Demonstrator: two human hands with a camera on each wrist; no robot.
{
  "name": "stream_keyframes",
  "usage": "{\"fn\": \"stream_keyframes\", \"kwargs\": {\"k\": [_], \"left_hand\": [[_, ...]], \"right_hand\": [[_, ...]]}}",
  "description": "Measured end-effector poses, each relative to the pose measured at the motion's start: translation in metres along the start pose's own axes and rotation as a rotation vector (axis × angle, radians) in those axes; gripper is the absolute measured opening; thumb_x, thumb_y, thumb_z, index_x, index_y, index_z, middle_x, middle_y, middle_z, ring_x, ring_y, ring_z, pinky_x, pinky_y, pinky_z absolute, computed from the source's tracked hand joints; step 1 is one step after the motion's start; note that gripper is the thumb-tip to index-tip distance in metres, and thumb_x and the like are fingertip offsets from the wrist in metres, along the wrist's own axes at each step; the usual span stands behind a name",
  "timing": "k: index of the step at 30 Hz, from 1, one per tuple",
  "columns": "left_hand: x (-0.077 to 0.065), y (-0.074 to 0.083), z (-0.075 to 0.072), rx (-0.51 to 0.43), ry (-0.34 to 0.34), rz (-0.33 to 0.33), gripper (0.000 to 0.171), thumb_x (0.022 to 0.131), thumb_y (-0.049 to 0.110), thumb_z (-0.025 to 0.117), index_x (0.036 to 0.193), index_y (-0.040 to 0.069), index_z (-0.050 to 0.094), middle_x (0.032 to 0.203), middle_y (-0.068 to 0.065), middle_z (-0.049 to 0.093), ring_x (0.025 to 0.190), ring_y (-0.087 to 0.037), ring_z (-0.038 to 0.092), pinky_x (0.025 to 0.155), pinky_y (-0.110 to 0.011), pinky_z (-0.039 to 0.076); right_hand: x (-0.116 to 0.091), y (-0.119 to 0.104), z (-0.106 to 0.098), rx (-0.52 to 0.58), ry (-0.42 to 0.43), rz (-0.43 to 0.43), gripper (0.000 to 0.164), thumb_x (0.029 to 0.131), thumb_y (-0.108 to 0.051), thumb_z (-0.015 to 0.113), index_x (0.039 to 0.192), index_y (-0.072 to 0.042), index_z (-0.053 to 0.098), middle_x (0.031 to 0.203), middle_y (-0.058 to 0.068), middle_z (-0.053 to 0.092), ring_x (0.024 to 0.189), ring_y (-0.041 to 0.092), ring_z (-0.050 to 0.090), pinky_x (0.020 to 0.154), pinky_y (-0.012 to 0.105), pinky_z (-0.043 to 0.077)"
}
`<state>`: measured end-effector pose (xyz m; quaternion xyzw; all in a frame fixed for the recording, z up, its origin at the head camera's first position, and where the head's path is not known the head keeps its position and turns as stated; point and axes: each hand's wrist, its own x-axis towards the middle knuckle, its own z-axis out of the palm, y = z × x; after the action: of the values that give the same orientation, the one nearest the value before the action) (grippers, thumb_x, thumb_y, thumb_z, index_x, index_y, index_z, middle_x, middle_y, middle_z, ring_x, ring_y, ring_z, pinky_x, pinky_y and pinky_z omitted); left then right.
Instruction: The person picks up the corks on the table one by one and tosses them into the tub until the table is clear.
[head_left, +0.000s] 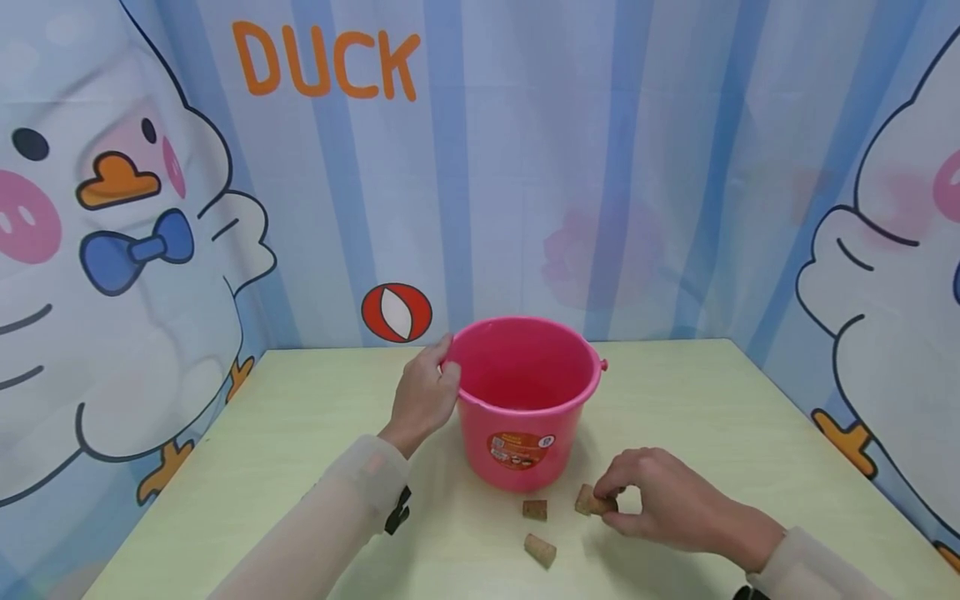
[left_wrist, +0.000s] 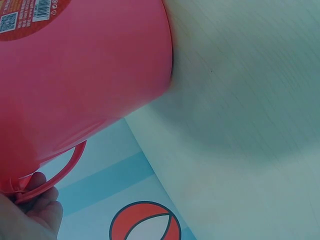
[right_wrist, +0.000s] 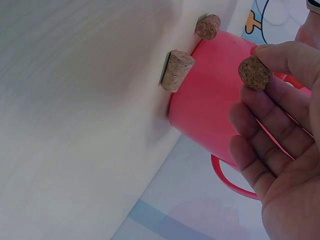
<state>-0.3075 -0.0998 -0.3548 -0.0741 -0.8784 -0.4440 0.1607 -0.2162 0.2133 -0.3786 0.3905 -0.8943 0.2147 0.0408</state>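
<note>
A pink bucket (head_left: pixel 517 450) stands upright on the table, an orange label on its front. At its left rim, my left hand (head_left: pixel 426 390) grips the edge; the left wrist view shows its fingers curled by the handle (left_wrist: pixel 70 167) joint. My right hand (head_left: pixel 667 504), low in front of the bucket's right side, pinches a cork (right_wrist: pixel 255 73) between thumb and fingertips. Just beyond the held cork lies another cork (head_left: pixel 584 499), overlapped by it in the head view. A short cork (head_left: pixel 535 509) and a tapered cork (head_left: pixel 541 550) lie further left on the tabletop.
The pale table (head_left: pixel 315 467) ends at the back against a blue striped curtain (head_left: pixel 510 167) printed with ducks. The bucket's handle hangs down behind it, seen in the right wrist view. A pink knob (head_left: pixel 603 365) sticks out from the bucket's right rim.
</note>
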Motion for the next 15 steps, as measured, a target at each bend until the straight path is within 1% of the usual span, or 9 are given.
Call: {"fn": "stream_keyframes", "kwargs": {"k": [4, 7, 11, 15], "left_hand": [[-0.0002, 0.0003, -0.0003, 0.002, 0.000, -0.003, 0.058, 0.103, 0.026, 0.050, 0.159, 0.013, 0.039, 0.155, -0.004, 0.049, 0.133, -0.029, 0.053, 0.096, -0.044, 0.057], [-0.0004, 0.0006, -0.0002, 0.004, 0.001, -0.005, 0.058, 0.103, 0.027, 0.050, 0.159, 0.013, 0.039, 0.155, -0.004, 0.049, 0.132, -0.029, 0.053, 0.096, -0.044, 0.057], [-0.0006, 0.0006, -0.0002, 0.009, 0.000, -0.007, 0.058, 0.103, 0.027, 0.049, 0.159, 0.013, 0.039, 0.155, -0.004, 0.049, 0.132, -0.029, 0.053, 0.096, -0.044, 0.057], [-0.0004, 0.0006, -0.0003, 0.014, 0.000, -0.008, 0.058, 0.103, 0.027, 0.049, 0.159, 0.013, 0.039, 0.155, -0.004, 0.049, 0.132, -0.029, 0.053, 0.096, -0.044, 0.057]], "right_hand": [[0.0009, -0.0016, -0.0020, 0.016, 0.008, 0.028, 0.017, 0.084, -0.015, 0.084, 0.097, -0.026, 0.081, 0.088, -0.025, 0.067, 0.083, -0.003, 0.059, 0.080, 0.033, 0.055], [0.0009, -0.0023, -0.0027, 0.029, 0.033, 0.033, 0.017, 0.084, -0.016, 0.084, 0.098, -0.025, 0.081, 0.090, -0.024, 0.069, 0.084, -0.001, 0.061, 0.078, 0.032, 0.055], [0.0007, -0.0026, -0.0025, 0.023, 0.072, 0.030, 0.018, 0.084, -0.016, 0.085, 0.099, -0.026, 0.080, 0.090, -0.025, 0.068, 0.084, -0.001, 0.061, 0.077, 0.032, 0.055], [0.0011, -0.0036, -0.0036, 0.012, 0.093, 0.047, 0.018, 0.083, -0.020, 0.086, 0.099, -0.027, 0.080, 0.090, -0.025, 0.068, 0.084, -0.001, 0.061, 0.078, 0.033, 0.056]]}}
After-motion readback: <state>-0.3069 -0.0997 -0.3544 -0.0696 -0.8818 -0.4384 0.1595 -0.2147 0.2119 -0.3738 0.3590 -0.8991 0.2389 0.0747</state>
